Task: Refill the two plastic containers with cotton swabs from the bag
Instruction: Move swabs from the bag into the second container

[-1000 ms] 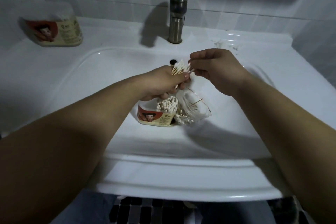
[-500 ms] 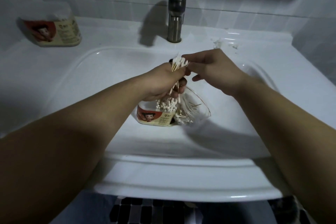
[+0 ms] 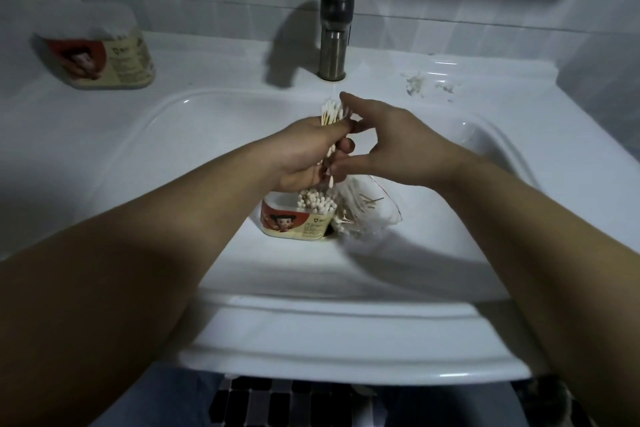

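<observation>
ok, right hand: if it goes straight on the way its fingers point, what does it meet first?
The swab bundle gripped in the left hand. It sits just ahead of the right hand, possibly in contact; depth is unclear.

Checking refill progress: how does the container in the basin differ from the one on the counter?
The basin container is open, swab heads showing; the counter container looks lidded, contents hidden. The basin container sits beside the bag; the counter container stands alone. Both carry the same red-and-cream label.
</observation>
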The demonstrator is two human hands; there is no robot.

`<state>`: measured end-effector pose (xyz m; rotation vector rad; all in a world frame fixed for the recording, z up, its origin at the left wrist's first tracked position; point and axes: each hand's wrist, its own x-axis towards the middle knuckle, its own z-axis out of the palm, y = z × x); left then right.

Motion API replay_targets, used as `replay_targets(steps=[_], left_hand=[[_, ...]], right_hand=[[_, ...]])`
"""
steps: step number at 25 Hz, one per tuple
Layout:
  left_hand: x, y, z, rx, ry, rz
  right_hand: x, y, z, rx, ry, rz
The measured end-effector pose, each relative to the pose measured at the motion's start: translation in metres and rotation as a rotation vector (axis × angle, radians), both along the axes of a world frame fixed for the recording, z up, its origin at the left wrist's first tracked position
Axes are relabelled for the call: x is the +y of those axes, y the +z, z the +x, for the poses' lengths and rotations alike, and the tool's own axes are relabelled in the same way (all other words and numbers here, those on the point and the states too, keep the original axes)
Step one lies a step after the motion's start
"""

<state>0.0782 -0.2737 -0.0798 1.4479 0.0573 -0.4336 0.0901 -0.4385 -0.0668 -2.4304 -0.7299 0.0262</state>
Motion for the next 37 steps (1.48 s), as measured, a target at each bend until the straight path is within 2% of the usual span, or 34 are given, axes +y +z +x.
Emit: replay_targets(steps=[6,10,13,17,20,25,30,37], left_hand=[[-0.003,0.005,-0.003,0.043,0.055,-0.143],[-0.001,0.005,-0.004,0.067,0.039,-0.104],[-0.001,0.007,-0.004,0.088,0.047,-0.116],[-0.003,0.007,-0.006,0.026,0.018,-0.088],[-0.005,0.003,-0.006,0.011,-0.011,-0.050],[-0.006,0.005,-0.008,-0.012,0.033,0.001],[-0.010,0.006,-0.011,0.001,0.025,-0.021],[0.001,-0.001,0.004,-0.060,0.230,0.127]], right_hand=[[0.004,-0.007,-0.001,0.076,0.094,-0.094],[0.005,-0.005,0.000,-0.052,0.053,-0.106],[0.005,-0.004,0.000,-0.148,0.034,-0.027],[0.006,-0.003,0.000,-0.100,0.057,-0.058],[0.010,-0.004,0.001,-0.161,0.046,-0.116],[0.014,-0.005,-0.002,-0.122,0.105,-0.038],[0.019,-0.004,0.000,-0.207,0.063,-0.078],[0.001,0.000,0.000,-0.003,-0.051,-0.021]])
